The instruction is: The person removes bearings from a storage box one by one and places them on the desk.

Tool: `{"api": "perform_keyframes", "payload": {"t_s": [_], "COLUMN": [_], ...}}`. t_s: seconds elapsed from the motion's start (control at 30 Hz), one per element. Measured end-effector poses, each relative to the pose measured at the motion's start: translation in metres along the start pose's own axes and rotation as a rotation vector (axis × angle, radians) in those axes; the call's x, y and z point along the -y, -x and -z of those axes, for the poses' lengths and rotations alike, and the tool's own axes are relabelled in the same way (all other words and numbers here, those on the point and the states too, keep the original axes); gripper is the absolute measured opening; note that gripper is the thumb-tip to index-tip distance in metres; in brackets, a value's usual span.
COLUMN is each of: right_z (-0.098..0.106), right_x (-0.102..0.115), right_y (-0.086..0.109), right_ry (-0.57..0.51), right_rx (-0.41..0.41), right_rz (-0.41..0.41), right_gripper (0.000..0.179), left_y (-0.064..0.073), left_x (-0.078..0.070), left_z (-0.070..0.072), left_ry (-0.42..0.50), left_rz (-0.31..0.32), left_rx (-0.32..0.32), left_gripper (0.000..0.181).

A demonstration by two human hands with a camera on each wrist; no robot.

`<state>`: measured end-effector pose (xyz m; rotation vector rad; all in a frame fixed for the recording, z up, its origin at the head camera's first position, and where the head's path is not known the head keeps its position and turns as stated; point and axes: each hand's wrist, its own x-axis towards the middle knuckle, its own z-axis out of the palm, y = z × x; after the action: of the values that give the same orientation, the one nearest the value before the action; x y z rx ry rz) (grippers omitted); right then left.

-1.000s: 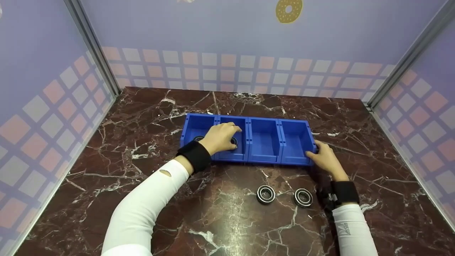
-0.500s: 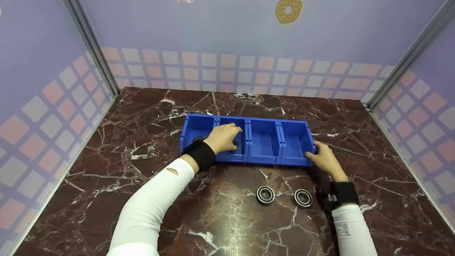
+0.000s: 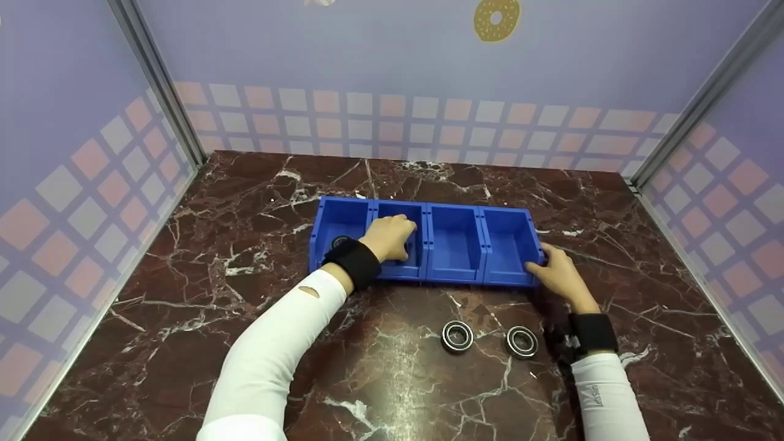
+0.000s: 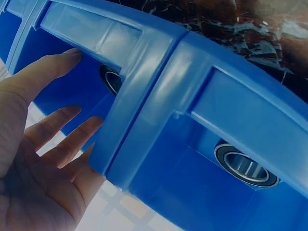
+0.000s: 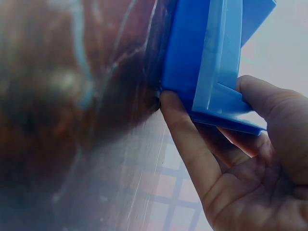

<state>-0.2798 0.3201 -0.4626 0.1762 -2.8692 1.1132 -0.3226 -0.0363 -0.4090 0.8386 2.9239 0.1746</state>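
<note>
A row of joined blue storage bins (image 3: 456,280) stands on the table. My left hand (image 3: 389,237) reaches into the second bin from the left. In the left wrist view its thumb and fingers are spread, and a bearing (image 4: 111,79) lies in that bin, apart from the fingertips. The leftmost bin holds another bearing (image 3: 341,242), partly covered by the wristband in the head view. At the right end of the row, my right hand (image 3: 557,272) grips the outer wall of the last bin, thumb on the inner side and fingers outside.
Two bearings lie on the dark marbled table in front of the bins, the left one (image 3: 457,337) close to the right one (image 3: 521,342). Patterned panels enclose the table at the back and both sides.
My left hand and forearm have shifted a little to the right, uncovering more of the bearing in the leftmost bin. The right hand and the bins have stayed put.
</note>
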Motion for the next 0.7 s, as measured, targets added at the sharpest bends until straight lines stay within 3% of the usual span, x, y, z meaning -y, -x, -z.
{"api": "perform_keyframes", "payload": {"t_s": [0.7], "right_z": [0.0], "right_x": [0.0], "right_y": [0.0], "right_ry": [0.002], "right_rx": [-0.007], "right_rz": [0.011], "right_gripper": [0.048], "left_y": [-0.008], "left_x": [-0.005], "left_z": [-0.013], "left_ry": [-0.07], "left_rz": [0.056], "left_rx": [0.061], "left_gripper": [0.032]}}
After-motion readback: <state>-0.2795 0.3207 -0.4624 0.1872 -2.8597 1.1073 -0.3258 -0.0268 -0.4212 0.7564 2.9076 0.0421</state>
